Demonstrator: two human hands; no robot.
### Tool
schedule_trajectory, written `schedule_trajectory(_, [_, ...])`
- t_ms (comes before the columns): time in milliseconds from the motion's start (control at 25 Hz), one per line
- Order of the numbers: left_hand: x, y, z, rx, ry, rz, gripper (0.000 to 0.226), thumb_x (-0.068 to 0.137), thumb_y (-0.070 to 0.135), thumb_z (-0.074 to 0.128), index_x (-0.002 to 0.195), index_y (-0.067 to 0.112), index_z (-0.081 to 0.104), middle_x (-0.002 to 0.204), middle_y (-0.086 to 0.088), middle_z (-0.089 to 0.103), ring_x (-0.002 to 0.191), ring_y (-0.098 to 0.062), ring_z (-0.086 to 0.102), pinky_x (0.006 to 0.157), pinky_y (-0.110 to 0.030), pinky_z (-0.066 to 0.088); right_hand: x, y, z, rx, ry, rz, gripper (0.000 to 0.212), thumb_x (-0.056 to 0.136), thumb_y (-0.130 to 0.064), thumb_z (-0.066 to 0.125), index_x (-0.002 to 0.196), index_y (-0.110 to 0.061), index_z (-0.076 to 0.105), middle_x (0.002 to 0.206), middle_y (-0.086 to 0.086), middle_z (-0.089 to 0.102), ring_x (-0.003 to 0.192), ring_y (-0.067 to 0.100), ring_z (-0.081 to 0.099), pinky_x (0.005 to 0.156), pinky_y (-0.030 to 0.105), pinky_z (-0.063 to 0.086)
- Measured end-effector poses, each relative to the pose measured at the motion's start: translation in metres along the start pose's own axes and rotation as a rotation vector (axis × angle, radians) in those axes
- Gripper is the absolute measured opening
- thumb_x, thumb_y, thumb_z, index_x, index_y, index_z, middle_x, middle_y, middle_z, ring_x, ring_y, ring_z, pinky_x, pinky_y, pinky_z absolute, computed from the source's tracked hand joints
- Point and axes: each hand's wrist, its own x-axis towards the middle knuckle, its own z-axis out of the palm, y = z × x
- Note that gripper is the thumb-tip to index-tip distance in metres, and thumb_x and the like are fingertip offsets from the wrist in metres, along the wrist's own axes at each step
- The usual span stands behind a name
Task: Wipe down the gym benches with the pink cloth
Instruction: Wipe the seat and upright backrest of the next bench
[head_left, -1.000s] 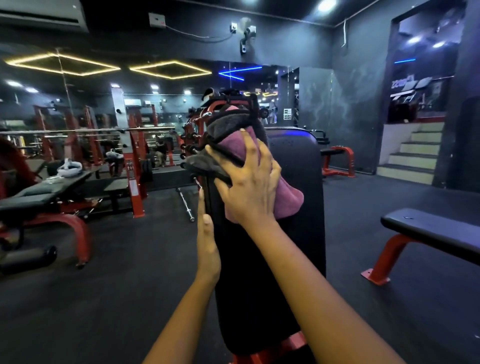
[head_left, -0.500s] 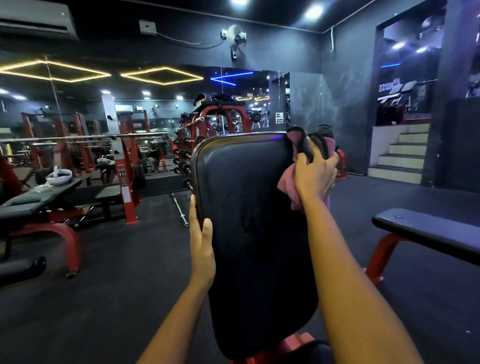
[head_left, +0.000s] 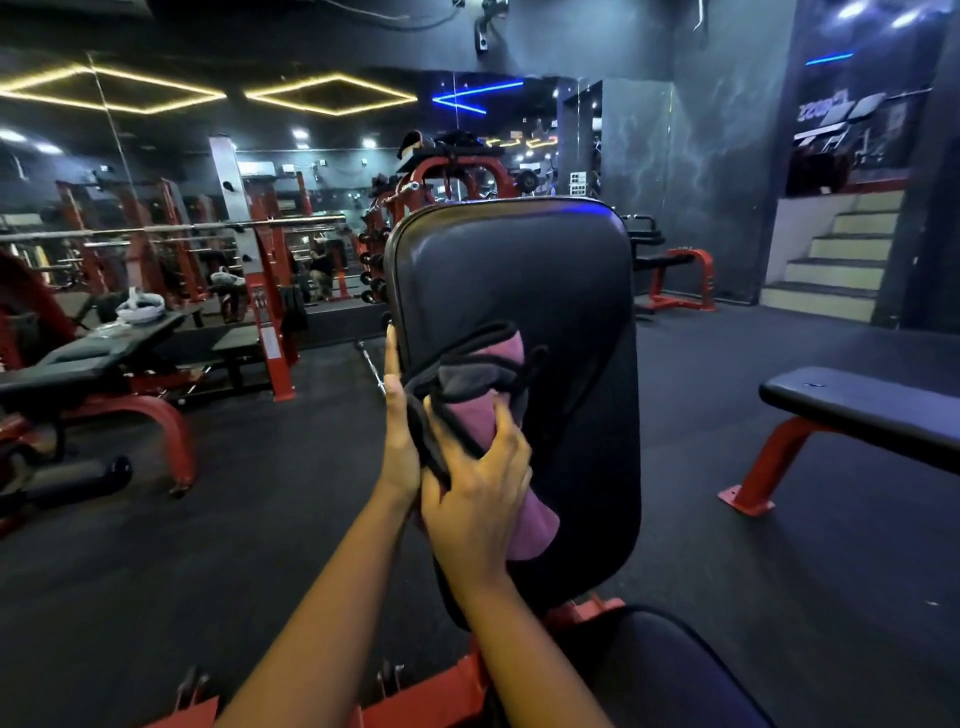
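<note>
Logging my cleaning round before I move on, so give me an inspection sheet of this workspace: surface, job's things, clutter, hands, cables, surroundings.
Surface: black backrest pad stands upright and glossy; marks cannot be told in this light.
Job's things: pink cloth, bunched against the pad's lower left.
Clutter: white item on the adjustable bench at left.
Hands: right hand grips the cloth; left hand lies flat along the pad's left edge.
Cables: thin wire on the upper wall.
Surroundings: flat bench at right, stairs beyond it, red rack and mirrored wall at left.
</note>
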Motion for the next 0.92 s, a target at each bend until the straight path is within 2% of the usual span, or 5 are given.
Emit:
schedule_trajectory(120, [-0.009, 0.008, 0.002, 0.020, -0.011, -0.052, 0.084, 0.077, 0.069, 0.049, 0.146, 0.032, 0.020, 0.152, -0.008, 0.030, 0.137, -0.021, 0.035, 0.115, -0.039, 0.027, -0.001, 0.009, -0.002, -0.019, 0.024, -0.041, 0.044, 0.076, -0.035, 0.055, 0.118, -0.042, 0.049, 0.138, 0.007, 0.034, 0.113, 0.028, 0.041, 0.078, 0.044, 0.049])
schedule_trajectory(280, [-0.021, 0.004, -0.001, 0.140, -0.010, -0.050, 0.078, 0.085, 0.056, 0.033, 0.149, 0.019, 0.011, 0.148, 0.011, 0.031, 0.128, 0.005, 0.041, 0.097, -0.011, 0.039, 0.025, 0.042, -0.011, -0.038, 0.068, 0.093, 0.050, 0.071, -0.036, 0.050, 0.120, -0.042, 0.058, 0.135, 0.012, 0.042, 0.109, 0.033, 0.047, 0.084, 0.046, 0.047])
schedule_trajectory(520, [-0.054, -0.037, -0.025, 0.303, -0.037, -0.132, 0.063, 0.076, 0.079, 0.036, 0.134, 0.062, 0.015, 0.156, 0.018, 0.009, 0.143, -0.004, 0.011, 0.118, -0.047, 0.013, 0.054, 0.122, -0.030, -0.060, 0.178, 0.299, 0.047, 0.078, -0.017, 0.067, 0.120, -0.039, 0.061, 0.137, 0.016, 0.043, 0.112, 0.040, 0.050, 0.092, 0.049, 0.043])
schedule_trajectory(640, [-0.062, -0.049, -0.017, 0.323, 0.002, -0.136, 0.064, 0.077, 0.077, 0.040, 0.132, 0.066, 0.010, 0.154, 0.025, 0.002, 0.144, -0.003, 0.004, 0.118, -0.051, 0.010, 0.055, 0.144, -0.033, -0.027, 0.188, 0.372, 0.048, 0.080, -0.015, 0.065, 0.123, -0.036, 0.058, 0.140, 0.016, 0.039, 0.123, 0.038, 0.044, 0.099, 0.050, 0.041])
schedule_trajectory(920, [-0.061, -0.055, -0.013, 0.353, 0.064, -0.159, 0.063, 0.078, 0.076, 0.040, 0.132, 0.066, 0.008, 0.152, 0.029, 0.003, 0.144, -0.003, 0.004, 0.118, -0.050, 0.011, 0.000, 0.102, -0.020, 0.078, 0.103, 0.269, 0.063, 0.072, -0.012, 0.063, 0.130, -0.034, 0.052, 0.137, 0.022, 0.038, 0.125, 0.036, 0.041, 0.107, 0.038, 0.030])
